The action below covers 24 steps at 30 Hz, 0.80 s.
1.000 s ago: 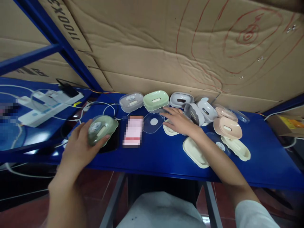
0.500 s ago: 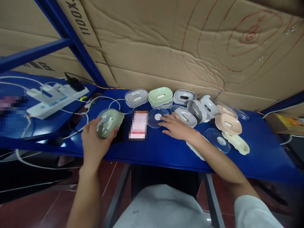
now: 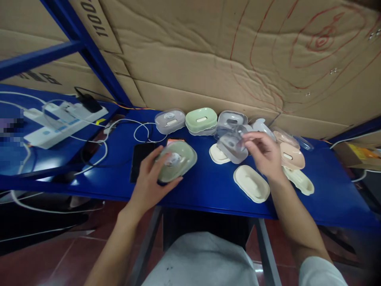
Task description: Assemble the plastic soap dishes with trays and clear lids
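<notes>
My left hand [image 3: 151,174] is closed around a green soap dish [image 3: 186,159] with a clear lid and a round sticker. The dish covers most of a phone [image 3: 176,140], whose top edge shows behind it. A black phone [image 3: 141,157] lies left of it. In a pinch, my right hand [image 3: 263,155] holds a clear plastic lid [image 3: 236,137], blurred by motion, above a grey soap dish [image 3: 235,157]. Cream trays [image 3: 251,183] lie in front of the grey dish and left of it. I cannot tell whether the pinch holds more than one lid.
Behind stand a lidded grey soap dish [image 3: 169,123] and a green soap dish [image 3: 202,120]. Peach soap dishes [image 3: 290,157] and a cream tray [image 3: 300,180] lie right. A white power strip [image 3: 59,127] with cables [image 3: 108,133] sits left. A cardboard wall [image 3: 184,59] closes the back.
My left hand has carried the green soap dish rightward off the black phone. My right hand has moved right and lifted a clear lid off the table. The cream trays show more fully.
</notes>
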Tool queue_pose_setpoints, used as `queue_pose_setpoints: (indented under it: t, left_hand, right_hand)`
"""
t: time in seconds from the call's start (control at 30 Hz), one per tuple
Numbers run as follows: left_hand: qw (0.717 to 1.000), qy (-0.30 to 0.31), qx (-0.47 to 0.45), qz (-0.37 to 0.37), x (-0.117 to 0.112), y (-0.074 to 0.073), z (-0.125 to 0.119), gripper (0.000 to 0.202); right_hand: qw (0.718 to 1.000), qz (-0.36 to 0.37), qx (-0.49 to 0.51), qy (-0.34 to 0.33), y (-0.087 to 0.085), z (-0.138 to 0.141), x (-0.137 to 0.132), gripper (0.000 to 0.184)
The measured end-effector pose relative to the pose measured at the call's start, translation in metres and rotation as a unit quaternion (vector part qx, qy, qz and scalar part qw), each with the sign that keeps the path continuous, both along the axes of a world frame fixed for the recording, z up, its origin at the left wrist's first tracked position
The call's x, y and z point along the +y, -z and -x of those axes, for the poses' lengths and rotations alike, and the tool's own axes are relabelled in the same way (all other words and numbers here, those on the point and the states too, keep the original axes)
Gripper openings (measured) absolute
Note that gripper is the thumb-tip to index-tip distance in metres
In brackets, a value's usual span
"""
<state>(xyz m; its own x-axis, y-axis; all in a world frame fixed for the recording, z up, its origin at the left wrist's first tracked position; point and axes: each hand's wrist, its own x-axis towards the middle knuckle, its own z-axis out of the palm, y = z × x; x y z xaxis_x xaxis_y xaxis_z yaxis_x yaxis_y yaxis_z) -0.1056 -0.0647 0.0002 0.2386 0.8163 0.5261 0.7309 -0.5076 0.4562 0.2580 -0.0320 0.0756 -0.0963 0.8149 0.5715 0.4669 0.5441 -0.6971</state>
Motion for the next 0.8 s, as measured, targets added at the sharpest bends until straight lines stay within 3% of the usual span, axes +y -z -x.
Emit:
queue_pose_setpoints:
  t: [0.1, 0.2, 0.33, 0.4, 0.47, 0.57, 0.67, 0.8]
  left_hand:
    - [0.993, 0.109, 0.037, 0.016, 0.004, 0.002, -0.024, 0.074]
    - [0.982, 0.173, 0.056, 0.058, 0.006, 0.006, -0.046, 0.075]
    - [0.977, 0.193, 0.044, 0.083, 0.004, 0.012, -0.064, 0.08]
    - [0.977, 0.191, 0.044, 0.088, 0.002, 0.013, -0.069, 0.085]
    - [0.977, 0.184, 0.052, 0.09, 0.001, 0.012, -0.072, 0.084]
    - [0.981, 0.17, 0.051, 0.079, 0.002, 0.01, -0.075, 0.072]
    - [0.983, 0.166, 0.03, 0.072, 0.005, 0.009, -0.076, 0.075]
    - [0.981, 0.166, 0.013, 0.103, 0.007, 0.007, -0.072, 0.087]
  right_hand:
    - [0.996, -0.048, 0.061, 0.04, 0.004, -0.027, 0.013, 0.026]
    - [0.993, -0.046, 0.092, 0.054, 0.022, -0.051, 0.038, 0.031]
    - [0.985, -0.064, 0.022, 0.158, 0.039, -0.073, 0.054, 0.053]
    - [0.971, -0.084, -0.036, 0.22, 0.035, -0.071, 0.045, 0.055]
    - [0.964, -0.095, -0.087, 0.232, 0.025, -0.057, 0.026, 0.047]
    - [0.97, -0.073, -0.209, 0.102, 0.017, -0.023, -0.011, 0.045]
    - [0.934, -0.048, -0.346, -0.076, 0.031, 0.009, -0.036, 0.057]
    - [0.908, -0.022, -0.4, -0.119, 0.057, 0.026, -0.043, 0.063]
